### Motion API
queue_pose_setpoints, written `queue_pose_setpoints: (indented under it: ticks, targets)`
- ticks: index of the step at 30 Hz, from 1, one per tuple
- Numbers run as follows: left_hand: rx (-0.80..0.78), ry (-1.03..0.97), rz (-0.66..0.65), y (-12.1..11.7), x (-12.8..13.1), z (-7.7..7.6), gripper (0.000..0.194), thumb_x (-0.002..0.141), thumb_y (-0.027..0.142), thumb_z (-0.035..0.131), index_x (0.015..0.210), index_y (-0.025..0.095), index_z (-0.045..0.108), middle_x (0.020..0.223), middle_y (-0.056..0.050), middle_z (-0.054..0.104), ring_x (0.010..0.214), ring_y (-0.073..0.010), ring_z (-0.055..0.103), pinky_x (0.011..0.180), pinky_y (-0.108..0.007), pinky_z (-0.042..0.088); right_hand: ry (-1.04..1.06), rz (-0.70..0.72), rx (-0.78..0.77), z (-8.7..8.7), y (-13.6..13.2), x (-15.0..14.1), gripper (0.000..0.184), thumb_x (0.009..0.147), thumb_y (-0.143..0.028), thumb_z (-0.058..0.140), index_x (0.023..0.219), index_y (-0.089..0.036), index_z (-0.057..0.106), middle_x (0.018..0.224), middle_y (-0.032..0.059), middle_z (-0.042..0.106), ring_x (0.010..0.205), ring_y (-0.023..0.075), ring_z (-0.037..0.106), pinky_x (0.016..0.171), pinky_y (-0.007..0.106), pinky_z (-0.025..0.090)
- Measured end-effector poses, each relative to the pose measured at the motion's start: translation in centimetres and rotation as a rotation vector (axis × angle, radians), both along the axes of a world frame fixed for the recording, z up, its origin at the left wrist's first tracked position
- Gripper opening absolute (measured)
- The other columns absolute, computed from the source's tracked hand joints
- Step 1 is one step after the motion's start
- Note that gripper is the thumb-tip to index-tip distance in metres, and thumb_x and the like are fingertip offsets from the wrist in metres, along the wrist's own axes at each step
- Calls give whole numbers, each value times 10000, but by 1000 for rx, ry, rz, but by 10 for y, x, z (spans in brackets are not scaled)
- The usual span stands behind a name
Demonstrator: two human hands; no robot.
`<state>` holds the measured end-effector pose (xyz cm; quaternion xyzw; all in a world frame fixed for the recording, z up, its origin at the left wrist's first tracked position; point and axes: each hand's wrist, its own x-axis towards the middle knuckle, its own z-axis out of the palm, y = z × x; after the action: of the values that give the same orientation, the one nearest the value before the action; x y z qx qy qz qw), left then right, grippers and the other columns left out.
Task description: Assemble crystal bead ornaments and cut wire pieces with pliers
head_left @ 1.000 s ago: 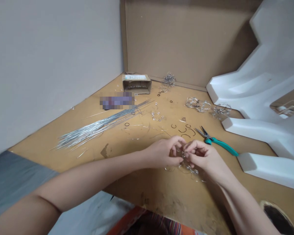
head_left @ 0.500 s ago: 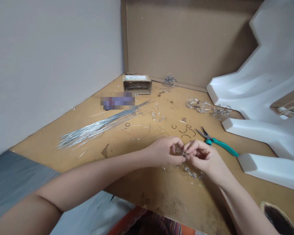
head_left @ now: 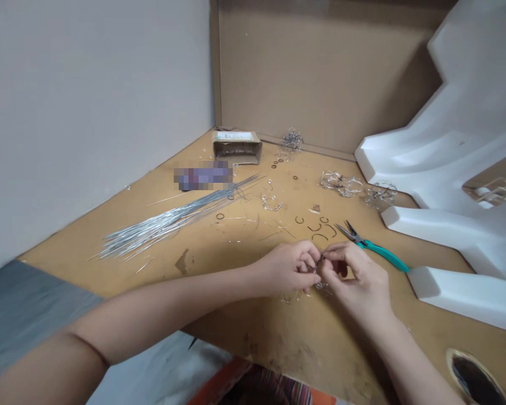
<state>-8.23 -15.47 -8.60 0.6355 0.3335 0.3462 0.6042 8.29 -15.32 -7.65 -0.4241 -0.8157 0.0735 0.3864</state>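
My left hand (head_left: pixel 289 269) is closed, its thumb and fingers pinching a beaded wire piece (head_left: pixel 320 285) of thin silvery wire with clear bead-like bits. From the other side my right hand (head_left: pixel 360 275) meets it, fingertips pinched on the dark wire part of the same piece. Parts of the piece hang below the fingers; much of it is hidden by them. Just beyond the right hand lie pliers (head_left: pixel 377 250) with teal handles, jaws pointing away to the left. Several dark curved wire bits (head_left: pixel 316 226) are scattered beyond my fingertips.
A bundle of straight silver wires (head_left: pixel 168 219) lies at the left, near a blurred purple item (head_left: pixel 204 175). Behind stands a small open cardboard box (head_left: pixel 236 138). Wire clusters (head_left: pixel 341 183) sit at the back right, beside white foam packing (head_left: pixel 447 281). A round hole (head_left: pixel 474 377) shows lower right.
My right hand has turned and shifted slightly, its fingertips now higher on the piece. The dangling beaded part has swung back left and shows less below the hands.
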Motion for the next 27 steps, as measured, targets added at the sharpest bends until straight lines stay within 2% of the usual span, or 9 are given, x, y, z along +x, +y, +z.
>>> queue_pose_setpoints:
  ticks: [5, 12, 14, 18, 20, 22, 24, 25, 27]
  targets:
    - [-64, -78, -13, 3, -1, 5, 133, 852, 232, 404, 966, 164, 404, 618, 17, 564, 524, -107, 599, 449, -184, 432, -48, 63, 149, -8, 0, 3, 152, 747, -103, 534, 832, -229, 524, 841, 53, 620, 658, 152, 566, 538, 267, 439]
    - [-16, -7, 14, 4, -2, 8, 106, 864, 221, 370, 843, 150, 445, 607, 13, 557, 548, -111, 611, 487, -202, 460, -50, 81, 167, -10, -2, 1, 192, 746, -85, 550, 871, -227, 524, 880, 54, 607, 714, 149, 569, 549, 254, 447]
    - [100, 81, 45, 1, -3, 8, 133, 868, 230, 354, 848, 156, 463, 649, 2, 566, 575, -110, 609, 523, -214, 466, -49, 84, 161, -9, -2, 1, 184, 743, -85, 550, 863, -224, 534, 884, 52, 599, 722, 145, 567, 562, 251, 449]
    - [599, 450, 226, 4, -13, 8, 145, 830, 201, 391, 806, 162, 528, 948, -50, 541, 635, -87, 541, 623, -240, 437, -53, 72, 56, -4, 0, 3, 93, 729, -124, 535, 728, -217, 544, 891, 52, 571, 763, 167, 564, 648, 297, 458]
    - [749, 658, 285, 12, -22, 7, 139, 801, 170, 401, 757, 159, 532, 964, -48, 509, 655, -99, 504, 620, -246, 414, -71, 79, -10, -3, 4, 6, 96, 703, -133, 535, 655, -216, 525, 840, 40, 570, 780, 187, 556, 695, 341, 447]
    - [777, 819, 326, 22, -30, 5, 136, 776, 138, 401, 724, 158, 525, 886, -42, 502, 656, -115, 484, 597, -251, 400, -100, 80, -43, -3, 7, 10, 113, 674, -129, 544, 614, -217, 505, 761, 25, 571, 762, 201, 546, 706, 373, 433]
    - [752, 884, 373, 28, -37, 9, 135, 764, 124, 406, 705, 157, 523, 833, -40, 500, 668, -128, 482, 592, -257, 400, -123, 71, -62, -1, 10, 15, 122, 665, -133, 561, 602, -220, 504, 711, 16, 572, 736, 205, 540, 692, 383, 429]
    - [749, 867, 358, 27, -40, 13, 143, 775, 130, 407, 709, 159, 531, 819, -38, 508, 694, -135, 491, 611, -260, 407, -125, 77, -74, 1, 11, 18, 118, 675, -140, 566, 608, -222, 513, 708, 15, 575, 738, 204, 541, 687, 381, 432]
    - [772, 745, 228, 17, -43, 29, 160, 819, 178, 413, 765, 172, 563, 836, -30, 541, 758, -138, 519, 668, -260, 428, -123, 103, -84, 8, 9, 25, 85, 716, -173, 571, 653, -228, 556, 769, 20, 593, 781, 202, 552, 703, 376, 446]
